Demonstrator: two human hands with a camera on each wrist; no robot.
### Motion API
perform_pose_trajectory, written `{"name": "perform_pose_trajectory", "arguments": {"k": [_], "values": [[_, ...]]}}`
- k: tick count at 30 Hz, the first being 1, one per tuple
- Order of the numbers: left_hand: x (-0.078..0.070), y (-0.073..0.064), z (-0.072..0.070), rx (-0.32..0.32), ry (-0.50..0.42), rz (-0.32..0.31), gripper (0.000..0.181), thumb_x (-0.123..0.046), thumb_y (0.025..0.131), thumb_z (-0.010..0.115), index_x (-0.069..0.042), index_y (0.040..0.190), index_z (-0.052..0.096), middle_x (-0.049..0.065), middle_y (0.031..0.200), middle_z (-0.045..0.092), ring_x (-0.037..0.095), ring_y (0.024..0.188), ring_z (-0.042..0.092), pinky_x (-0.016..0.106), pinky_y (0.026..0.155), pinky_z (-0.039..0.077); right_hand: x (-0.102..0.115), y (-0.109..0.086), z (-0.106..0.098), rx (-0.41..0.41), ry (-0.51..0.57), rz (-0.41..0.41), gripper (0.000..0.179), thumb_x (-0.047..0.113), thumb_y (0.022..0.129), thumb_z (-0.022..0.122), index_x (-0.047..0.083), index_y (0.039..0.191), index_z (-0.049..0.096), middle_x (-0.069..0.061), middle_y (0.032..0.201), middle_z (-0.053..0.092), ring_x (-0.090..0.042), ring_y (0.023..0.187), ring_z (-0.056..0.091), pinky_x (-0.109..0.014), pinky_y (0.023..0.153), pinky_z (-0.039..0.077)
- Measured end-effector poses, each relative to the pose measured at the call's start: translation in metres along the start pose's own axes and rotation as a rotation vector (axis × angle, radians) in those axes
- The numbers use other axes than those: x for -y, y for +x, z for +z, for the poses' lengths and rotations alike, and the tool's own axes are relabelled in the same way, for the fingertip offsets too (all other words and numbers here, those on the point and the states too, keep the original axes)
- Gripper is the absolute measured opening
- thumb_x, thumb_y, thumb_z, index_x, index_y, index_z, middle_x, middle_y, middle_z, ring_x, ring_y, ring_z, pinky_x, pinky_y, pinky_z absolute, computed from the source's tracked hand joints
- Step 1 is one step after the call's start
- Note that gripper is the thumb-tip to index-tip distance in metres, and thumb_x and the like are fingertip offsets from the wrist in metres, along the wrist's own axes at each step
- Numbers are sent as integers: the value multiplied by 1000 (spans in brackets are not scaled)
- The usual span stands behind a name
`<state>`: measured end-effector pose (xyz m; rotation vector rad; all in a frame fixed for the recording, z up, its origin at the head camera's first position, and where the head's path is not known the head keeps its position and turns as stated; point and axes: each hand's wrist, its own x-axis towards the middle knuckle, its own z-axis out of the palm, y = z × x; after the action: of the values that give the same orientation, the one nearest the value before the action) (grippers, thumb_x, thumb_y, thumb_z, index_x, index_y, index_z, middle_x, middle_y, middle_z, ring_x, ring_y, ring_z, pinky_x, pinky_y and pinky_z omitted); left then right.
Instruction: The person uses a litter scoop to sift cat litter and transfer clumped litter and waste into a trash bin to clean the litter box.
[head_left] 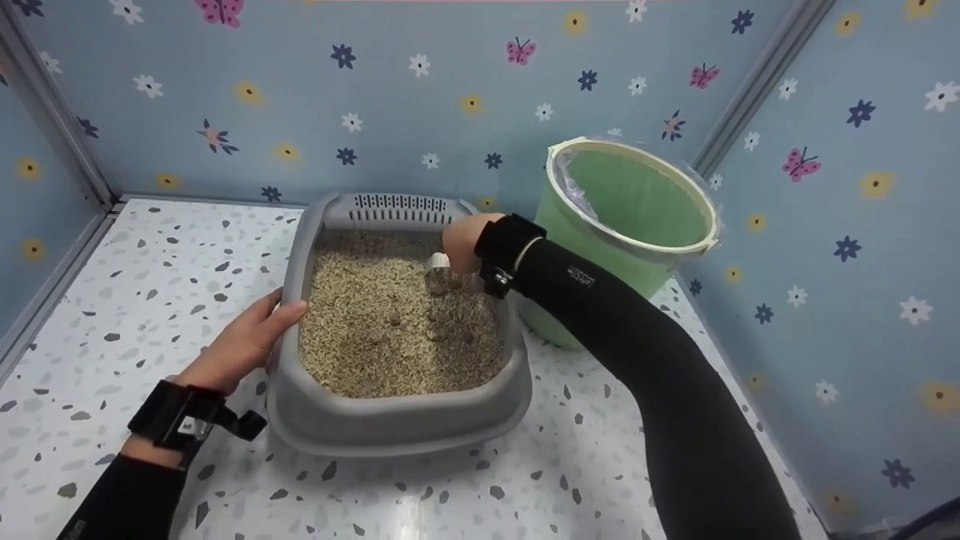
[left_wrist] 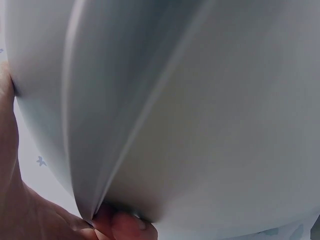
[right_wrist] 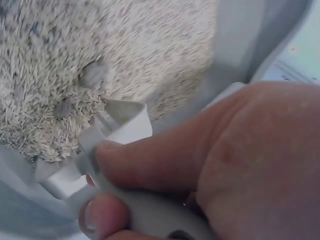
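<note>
A grey litter box (head_left: 397, 424) filled with tan pellet litter (head_left: 360, 315) sits on the speckled surface. My left hand (head_left: 244, 337) grips its left rim, thumb on top; in the left wrist view the fingertips (left_wrist: 132, 227) curl under the grey edge. Over the box's right side, my right hand (head_left: 465, 241) holds a pale litter scoop (right_wrist: 135, 125) by its handle. The scoop's head is partly sunk in the litter, and my hand hides much of it from above. Close to the scoop, the right wrist view shows a greyish clump (right_wrist: 93, 75) among the pellets.
Right behind the box stands a green bin (head_left: 555, 307) with a cream rim and a clear liner (head_left: 576, 191). My right forearm passes in front of it. Flowered blue panels (head_left: 420, 97) enclose the back and sides, with metal corner strips.
</note>
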<state>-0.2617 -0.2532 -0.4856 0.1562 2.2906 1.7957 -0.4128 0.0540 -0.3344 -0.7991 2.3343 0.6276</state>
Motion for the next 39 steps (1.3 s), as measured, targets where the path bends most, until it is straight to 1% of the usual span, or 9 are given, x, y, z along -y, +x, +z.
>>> {"name": "perform_pose_trajectory", "arguments": {"k": [5,15,19,22,26,29,33,35,39], "values": [[1,-1,-4,-3,-3,-4,89,-61,116,48,-12,179,8,33,153,54,36,112,73,45,82,66,13,-17,-5,37,-140,-89,42,-1,108,44,16,73,29,3,76,15,-12,70,9,-34,69,16],[1,-2,-5,-13,5,-13,92,-62,115,48,-10,179,7,33,156,51,37,116,69,43,83,66,38,-55,-13,-10,-122,-97,40,-7,97,45,18,69,30,4,72,16,-12,66,10,-32,63,16],[0,-1,-5,-19,18,-17,92,-61,115,48,-9,179,6,33,156,50,35,113,69,41,83,65,37,-69,-22,-35,-107,-24,38,-4,97,45,19,71,30,3,73,17,-13,67,11,-34,63,17],[-1,0,-4,-18,10,-17,92,-62,115,49,-11,179,7,32,152,52,35,110,71,42,81,66,33,-76,-31,-75,-109,52,34,-4,91,44,20,71,31,3,72,20,-14,65,16,-35,59,21],[-2,0,-4,-12,-1,-17,93,-64,114,49,-15,180,7,31,151,53,38,110,71,44,82,66,29,-80,-42,-103,-119,112,30,-4,85,43,21,72,32,4,71,24,-14,64,21,-33,55,25],[-1,-1,-4,-13,-1,-14,93,-64,114,50,-16,180,7,32,153,53,40,111,72,44,83,66,29,-79,-49,-132,-115,137,29,0,88,47,20,73,33,3,73,27,-15,64,24,-32,54,27],[-1,-2,-2,-14,-11,-13,92,-63,114,50,-15,180,8,33,153,52,42,109,72,45,81,67,37,-74,-54,-166,-183,162,34,7,99,52,20,75,31,2,76,27,-16,66,24,-34,57,25],[0,-1,-1,-11,-17,-13,92,-63,114,51,-15,180,8,32,152,53,41,108,72,45,79,67,43,-71,-54,-156,-232,181,36,11,104,52,20,77,31,2,76,26,-16,68,24,-35,60,25],[1,-1,1,-13,-19,1,90,-62,114,51,-16,180,10,32,153,53,41,113,70,45,81,66,56,-63,-52,-83,-292,210,37,19,110,49,21,78,30,2,78,27,-16,70,24,-36,65,23]]}}
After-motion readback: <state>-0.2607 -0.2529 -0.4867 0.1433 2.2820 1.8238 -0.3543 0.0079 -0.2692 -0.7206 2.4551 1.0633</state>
